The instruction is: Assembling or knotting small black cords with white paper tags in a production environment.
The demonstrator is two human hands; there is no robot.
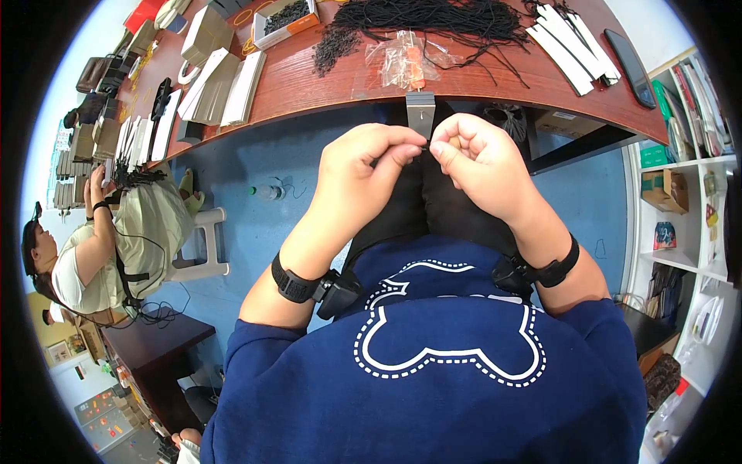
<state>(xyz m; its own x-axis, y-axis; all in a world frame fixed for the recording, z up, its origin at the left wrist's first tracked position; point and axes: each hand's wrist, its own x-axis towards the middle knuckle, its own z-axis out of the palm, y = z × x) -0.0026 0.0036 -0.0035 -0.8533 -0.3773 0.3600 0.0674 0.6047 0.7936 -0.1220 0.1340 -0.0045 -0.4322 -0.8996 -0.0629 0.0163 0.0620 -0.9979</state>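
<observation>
Left hand's [359,170] grip is pinching a tiny dark bit [424,147] just off the table's [297,89] front edge; can't tell if the right hand's [487,166] grip has it too. Reddish-brown table's got heaped black cords [433,19], white strips [573,45], a phone [629,66]. Blue floor [259,158], white shelf [676,258] on the right, another person [85,267] off left.

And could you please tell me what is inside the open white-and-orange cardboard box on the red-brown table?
The box holds a heap of small black pieces. Whatever lies beneath that heap is covered and cannot be seen.
</observation>
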